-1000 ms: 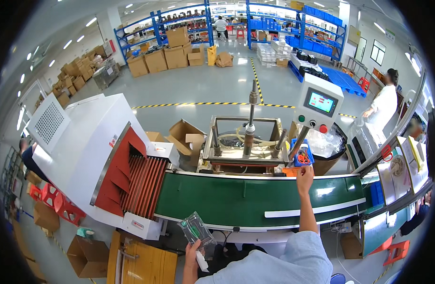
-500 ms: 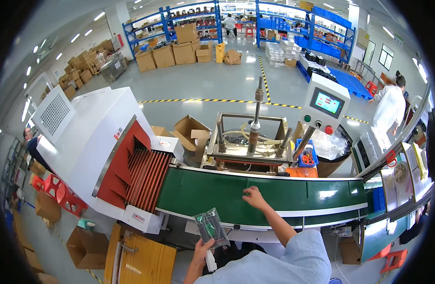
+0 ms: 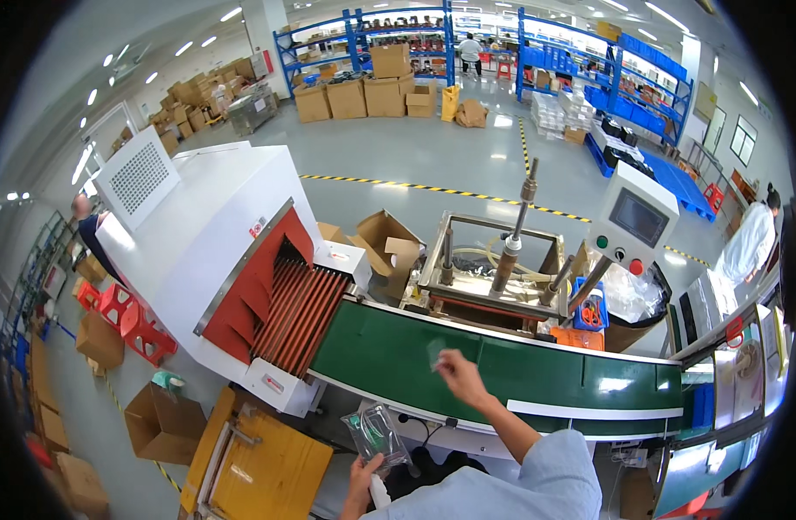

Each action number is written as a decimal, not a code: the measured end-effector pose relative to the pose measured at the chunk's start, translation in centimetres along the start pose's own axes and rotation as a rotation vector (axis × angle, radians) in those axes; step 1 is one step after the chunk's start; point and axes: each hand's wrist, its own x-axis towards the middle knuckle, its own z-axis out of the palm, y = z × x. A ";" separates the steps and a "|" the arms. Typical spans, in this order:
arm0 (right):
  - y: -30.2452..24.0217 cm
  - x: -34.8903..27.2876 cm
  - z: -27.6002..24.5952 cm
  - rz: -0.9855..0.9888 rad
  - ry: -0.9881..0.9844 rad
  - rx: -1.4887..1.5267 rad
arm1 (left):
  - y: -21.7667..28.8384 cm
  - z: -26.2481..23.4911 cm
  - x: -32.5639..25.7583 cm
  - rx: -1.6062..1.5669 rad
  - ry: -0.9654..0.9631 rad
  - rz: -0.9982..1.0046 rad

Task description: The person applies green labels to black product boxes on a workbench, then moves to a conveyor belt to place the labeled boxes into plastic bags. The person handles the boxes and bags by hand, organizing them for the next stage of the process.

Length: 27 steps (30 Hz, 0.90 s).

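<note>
My left hand [image 3: 363, 477] is closed on the lower edge of a clear plastic package [image 3: 376, 433], which has dark and green contents that I cannot make out exactly. A white strip hangs below it by my wrist. Above the green conveyor belt [image 3: 536, 375], my right hand [image 3: 459, 378] has its fingers pinched together. A small see-through piece [image 3: 436, 354], apparently thin plastic, sticks out from its fingertips, slightly blurred.
Left of the belt stands a white tunnel machine [image 3: 216, 199] with red curtain flaps and a roller bed [image 3: 295, 303]. Behind the belt are a metal frame with upright rods [image 3: 510, 260] and a control panel [image 3: 636, 212]. A yellow wooden table [image 3: 268, 459] stands at the lower left.
The view has swung, so the surroundings sit further right and lower. My right hand's fingers now show a clear piece at their tips. The package in my left hand has tilted. The panel's screen looks dark now.
</note>
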 end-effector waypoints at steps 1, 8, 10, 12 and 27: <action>-2.8 0.8 -1.3 -0.025 0.112 0.031 | 0.4 0.3 -0.2 -0.032 -0.001 0.016; -6.1 16.8 -17.7 -0.516 0.921 -0.742 | 2.9 1.0 0.1 0.046 -0.100 0.103; -1.4 21.0 -23.6 -0.156 0.345 -1.017 | 3.6 1.7 0.1 0.109 -0.200 0.147; -2.4 21.7 -21.7 -0.026 0.089 -1.205 | 3.9 1.0 -0.4 0.132 -0.247 0.210; -16.4 -2.7 8.9 -0.218 -1.401 0.047 | 2.8 -7.4 -8.1 0.307 -0.438 0.147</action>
